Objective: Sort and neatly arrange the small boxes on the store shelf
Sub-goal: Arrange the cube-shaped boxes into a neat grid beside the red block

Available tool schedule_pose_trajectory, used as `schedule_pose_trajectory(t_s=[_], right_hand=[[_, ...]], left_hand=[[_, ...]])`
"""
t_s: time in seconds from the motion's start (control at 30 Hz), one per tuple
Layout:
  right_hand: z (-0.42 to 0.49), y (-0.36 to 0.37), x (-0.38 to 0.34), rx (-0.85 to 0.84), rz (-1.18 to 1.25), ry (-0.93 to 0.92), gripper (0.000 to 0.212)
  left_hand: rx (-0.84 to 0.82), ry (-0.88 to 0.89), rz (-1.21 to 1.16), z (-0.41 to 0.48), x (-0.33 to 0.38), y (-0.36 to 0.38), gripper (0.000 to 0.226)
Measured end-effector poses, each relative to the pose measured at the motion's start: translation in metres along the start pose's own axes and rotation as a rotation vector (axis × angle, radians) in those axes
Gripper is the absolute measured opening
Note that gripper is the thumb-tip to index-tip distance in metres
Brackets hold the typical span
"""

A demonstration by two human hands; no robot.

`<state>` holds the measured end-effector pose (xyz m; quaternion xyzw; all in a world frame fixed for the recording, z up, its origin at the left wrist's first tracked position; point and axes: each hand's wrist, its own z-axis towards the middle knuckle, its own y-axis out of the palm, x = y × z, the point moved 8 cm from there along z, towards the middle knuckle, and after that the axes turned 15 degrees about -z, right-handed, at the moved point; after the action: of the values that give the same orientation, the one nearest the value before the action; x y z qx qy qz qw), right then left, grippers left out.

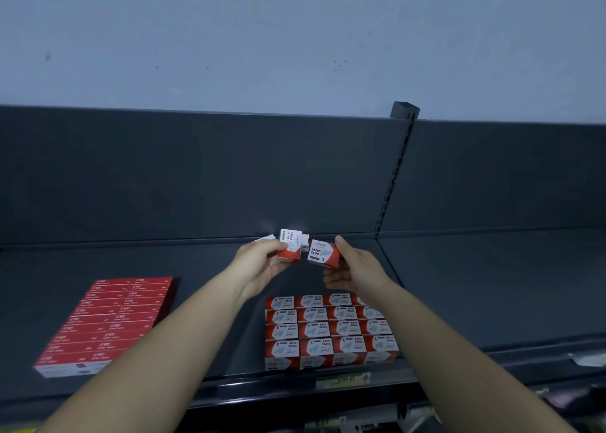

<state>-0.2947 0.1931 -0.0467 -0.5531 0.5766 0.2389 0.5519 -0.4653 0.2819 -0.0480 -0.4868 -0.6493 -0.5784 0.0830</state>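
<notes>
My left hand [262, 267] pinches a small red-and-white paper clip box [290, 245] above the dark shelf [203, 285], its end tilted up. My right hand [352, 270] grips a second paper clip box [323, 253] with its label facing me, just right of the first. Both boxes hang near the back of the shelf. A couple of loose white boxes [266, 238] lie behind them by the back panel, partly hidden. Near the front edge stands a tidy block of several paper clip boxes [329, 331] in rows.
A flat block of long red boxes [108, 321] lies at the front left of the shelf. A slotted upright post [395, 170] divides this bay from the bare shelf [492, 285] on the right. A price label [342, 381] sits on the front rail.
</notes>
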Motion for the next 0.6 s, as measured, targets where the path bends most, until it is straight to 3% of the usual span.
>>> schedule_pose_trajectory(t_s=[0.2,0.43,0.6], right_hand=[[-0.001,-0.001,0.004,0.0,0.099,0.04,0.048],[-0.005,-0.001,0.005,-0.02,0.136,0.065,0.048],[-0.008,-0.001,0.008,-0.029,0.11,0.098,0.046]], left_hand=[[0.033,-0.034,-0.084,0.001,-0.004,-0.004,0.027],[0.054,-0.015,-0.174,0.001,-0.01,0.001,0.022],[0.056,-0.013,-0.088,0.002,-0.016,0.007,0.035]])
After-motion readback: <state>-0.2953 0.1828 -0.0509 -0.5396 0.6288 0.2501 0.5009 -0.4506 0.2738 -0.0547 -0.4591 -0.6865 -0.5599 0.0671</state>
